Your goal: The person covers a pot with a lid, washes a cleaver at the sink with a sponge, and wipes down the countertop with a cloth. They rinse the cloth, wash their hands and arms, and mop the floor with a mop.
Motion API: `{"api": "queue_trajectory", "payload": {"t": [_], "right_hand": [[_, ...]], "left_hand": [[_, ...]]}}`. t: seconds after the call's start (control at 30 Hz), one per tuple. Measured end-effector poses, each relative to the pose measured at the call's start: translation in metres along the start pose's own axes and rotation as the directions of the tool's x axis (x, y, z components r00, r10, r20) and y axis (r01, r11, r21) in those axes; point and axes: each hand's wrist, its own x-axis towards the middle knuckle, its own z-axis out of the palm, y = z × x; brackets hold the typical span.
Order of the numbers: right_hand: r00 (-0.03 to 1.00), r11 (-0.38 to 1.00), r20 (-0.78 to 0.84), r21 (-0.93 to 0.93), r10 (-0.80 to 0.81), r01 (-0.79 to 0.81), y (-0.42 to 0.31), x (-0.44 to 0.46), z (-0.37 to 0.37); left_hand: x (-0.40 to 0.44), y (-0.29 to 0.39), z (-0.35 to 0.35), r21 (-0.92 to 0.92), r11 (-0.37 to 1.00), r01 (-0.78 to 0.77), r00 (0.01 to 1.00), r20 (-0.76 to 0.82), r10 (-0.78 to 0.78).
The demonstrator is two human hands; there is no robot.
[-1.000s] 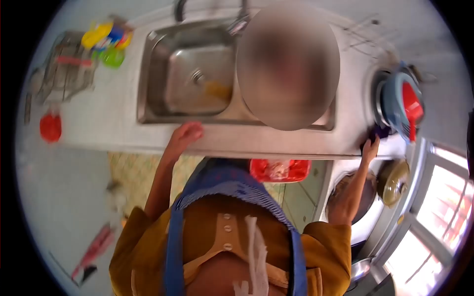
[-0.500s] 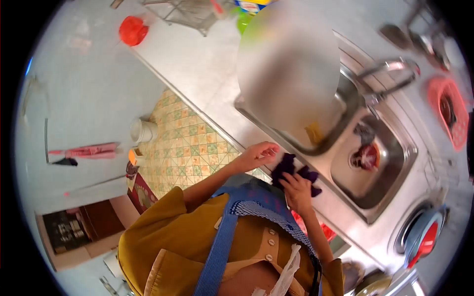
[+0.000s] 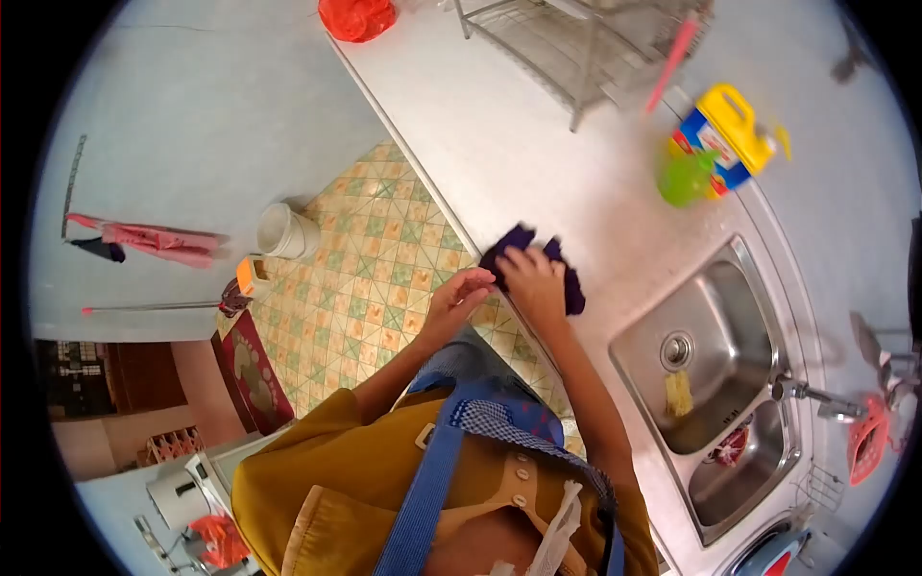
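My right hand [image 3: 535, 286] presses down on a bunched dark purple cloth [image 3: 573, 286] on the steel countertop [image 3: 605, 226], close to the front edge. Its fingers spread over the cloth, and part of the fabric is hidden beneath them. Just left of it, my left hand [image 3: 459, 300] hovers by the counter edge with loosely bent fingers, the thumb apart and nothing held. To the right is the double sink [image 3: 629, 360], with a yellow sponge [image 3: 678, 394] in the larger basin.
A metal dish rack [image 3: 567, 58] stands farther along the counter. By the wall are a yellow jug [image 3: 735, 120] and a green bottle [image 3: 684, 180]. A red plastic bag [image 3: 357, 17] lies at the far end. On the tiled floor stands a white bucket [image 3: 286, 232].
My right hand has slid the purple cloth along the counter, away from the smaller basin and past the larger one. My left hand has come along beside it. The view has turned toward the dish rack.
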Motion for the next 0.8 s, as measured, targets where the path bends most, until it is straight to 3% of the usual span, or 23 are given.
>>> {"api": "queue_trajectory", "payload": {"t": [0.1, 0.13, 0.23, 0.27, 0.3, 0.37, 0.4, 0.47, 0.5, 0.53, 0.57, 0.63, 0.7, 0.8], "right_hand": [[0.966, 0.925, -0.164, -0.293, 0.202, -0.243, 0.049, 0.072, 0.046], [0.944, 0.847, -0.135, -0.416, 0.301, -0.33, 0.077, 0.072, 0.048], [0.73, 0.761, -0.436, -0.141, 0.526, -0.633, 0.112, 0.045, 0.016], [0.537, 0.653, -0.43, 0.185, 0.726, -0.735, 0.114, 0.038, 0.008], [0.492, 0.627, -0.428, 0.272, 0.758, -0.73, 0.106, 0.045, -0.003], [0.445, 0.474, -0.236, 0.68, 0.864, -0.559, 0.078, 0.081, -0.006], [0.462, 0.411, -0.178, 0.778, 0.869, -0.474, 0.047, 0.126, -0.008], [0.619, 0.556, -0.126, 0.602, 0.775, -0.573, -0.001, 0.22, 0.001], [0.757, 0.632, -0.088, 0.618, 0.648, -0.468, 0.0, 0.255, 0.035], [0.882, 0.862, -0.076, 0.265, 0.465, -0.432, 0.0, 0.286, 0.081], [0.838, 0.822, 0.165, 0.169, 0.52, -0.544, -0.027, 0.323, 0.095], [0.806, 0.852, 0.275, -0.191, 0.523, -0.488, -0.069, 0.372, 0.147], [0.969, 0.969, -0.023, -0.017, 0.247, -0.247, -0.081, 0.37, 0.225], [0.955, 0.956, -0.052, 0.052, 0.292, -0.29, -0.084, 0.361, 0.229]], "left_hand": [[0.05, 0.009, -0.08, 0.095, 0.995, 0.0, 0.992, 0.125, -0.012], [0.06, 0.019, -0.107, 0.138, 0.99, 0.016, 0.992, 0.121, -0.033], [0.079, 0.035, -0.177, 0.04, 0.998, 0.046, 0.999, -0.013, -0.046], [0.081, 0.034, -0.199, 0.03, 0.999, 0.042, 0.999, -0.016, -0.042], [0.082, 0.03, -0.22, 0.016, 0.996, 0.09, 0.993, -0.075, -0.088], [0.083, 0.025, -0.242, -0.019, 0.989, 0.144, 0.979, -0.145, -0.146], [0.082, 0.028, -0.248, -0.06, 0.986, 0.154, 0.972, -0.167, -0.162], [0.075, 0.027, -0.26, -0.098, 0.983, 0.155, 0.966, -0.194, -0.172], [0.069, 0.021, -0.266, -0.127, 0.979, 0.162, 0.956, -0.227, -0.188], [0.064, 0.028, -0.268, -0.095, 0.983, 0.16, 0.955, -0.237, -0.178], [0.059, 0.035, -0.27, -0.062, 0.984, 0.165, 0.954, -0.243, -0.175], [0.052, 0.035, -0.275, -0.043, 0.986, 0.164, 0.946, -0.277, -0.169], [0.052, 0.035, -0.281, -0.024, 0.985, 0.171, 0.94, -0.297, -0.171], [0.054, 0.033, -0.282, -0.099, 0.987, 0.129, 0.92, -0.36, -0.156]]}}
